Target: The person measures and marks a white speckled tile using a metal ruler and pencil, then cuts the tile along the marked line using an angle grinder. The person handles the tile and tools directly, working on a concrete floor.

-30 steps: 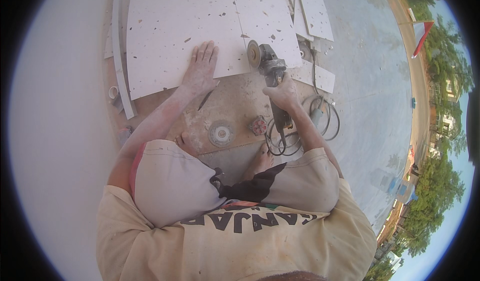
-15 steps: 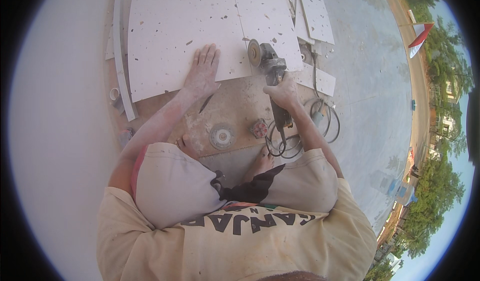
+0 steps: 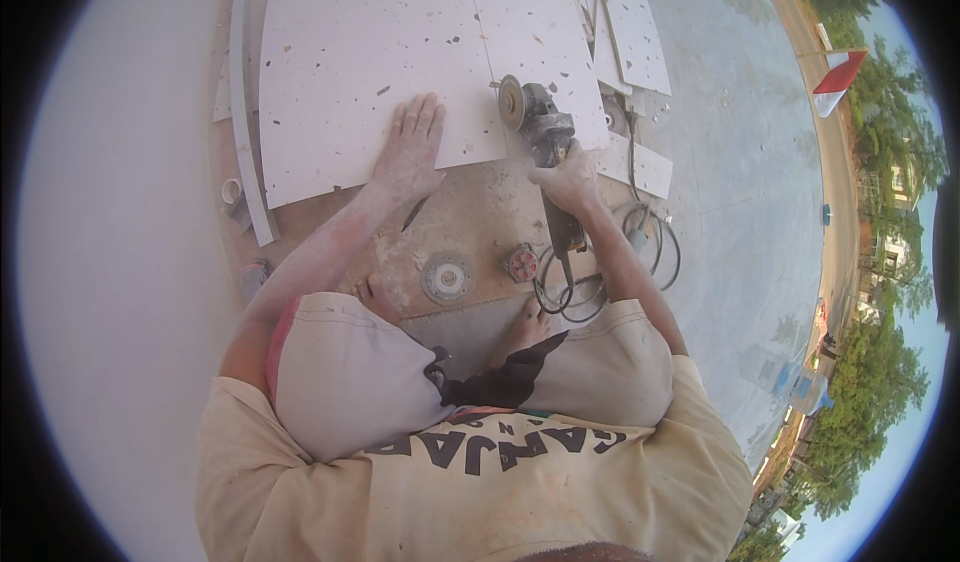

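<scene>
A large white tile (image 3: 350, 52) with dark flecks lies in front of me, a thin dark line running across it from its far edge toward me. My left hand (image 3: 408, 147) rests flat on its near part, fingers stretched out, with a dark pencil-like stick (image 3: 412, 215) by the wrist. My right hand (image 3: 570, 180) is wrapped round the body of an angle grinder (image 3: 548, 127). The grinder's round disc stands upright at the line, near the tile's close edge. Whether the disc touches the tile I cannot tell.
Below the tile lie a round grey disc (image 3: 446, 278) and a small red-and-grey round piece (image 3: 521, 263). The grinder's black cable (image 3: 677, 252) coils at the right. A long metal strip (image 3: 240, 92) lies left; more tile pieces (image 3: 632, 22) lie right. My bare feet are close by.
Hardly anything differs. The tile and both hands sit slightly lower in the picture, as if the view shifted a little; the grinder stays at the line.
</scene>
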Motion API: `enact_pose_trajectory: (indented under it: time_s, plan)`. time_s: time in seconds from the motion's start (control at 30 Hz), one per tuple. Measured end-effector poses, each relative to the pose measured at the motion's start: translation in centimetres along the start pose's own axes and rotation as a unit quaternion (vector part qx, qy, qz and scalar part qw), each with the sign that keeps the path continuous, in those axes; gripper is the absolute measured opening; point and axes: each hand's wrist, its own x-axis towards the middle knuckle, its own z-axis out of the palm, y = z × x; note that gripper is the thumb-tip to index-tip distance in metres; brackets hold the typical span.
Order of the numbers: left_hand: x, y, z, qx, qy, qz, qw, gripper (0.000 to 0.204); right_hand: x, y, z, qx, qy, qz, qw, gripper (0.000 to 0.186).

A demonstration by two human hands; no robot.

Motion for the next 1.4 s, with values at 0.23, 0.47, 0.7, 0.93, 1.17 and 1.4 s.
enact_pose_trajectory:
  time_s: [0.23,0.47,0.7,0.93,1.17,1.4]
  plan:
    - [-0.1,-0.1,0.2,0.0,0.019,0.012,1.0,0.097,0.1,-1.8,-1.2,0.011,-0.041,0.008,0.999,0.08]
    - [0.0,0.2,-0.6,-0.002,-0.03,-0.009,0.999,0.096,0.3,-2.8,-1.4,-0.004,-0.036,0.009,0.999,0.08]
    - [0.0,0.3,-0.9,0.0,-0.038,-0.012,0.999,0.095,1.1,-2.9,-1.2,-0.021,-0.036,0.011,0.999,0.081]
    - [0.0,0.1,-0.5,-0.004,-0.027,-0.007,1.0,0.093,1.6,-3.6,-1.5,-0.032,-0.043,0.016,0.998,0.08]
    - [-0.1,0.2,-0.8,-0.002,-0.03,-0.006,1.0,0.093,2.2,-4.1,-1.4,-0.033,-0.038,0.015,0.999,0.081]
    - [0.0,0.2,-0.8,-0.011,-0.026,-0.007,1.0,0.093,2.7,-4.7,-1.5,-0.039,-0.04,0.018,0.998,0.081]
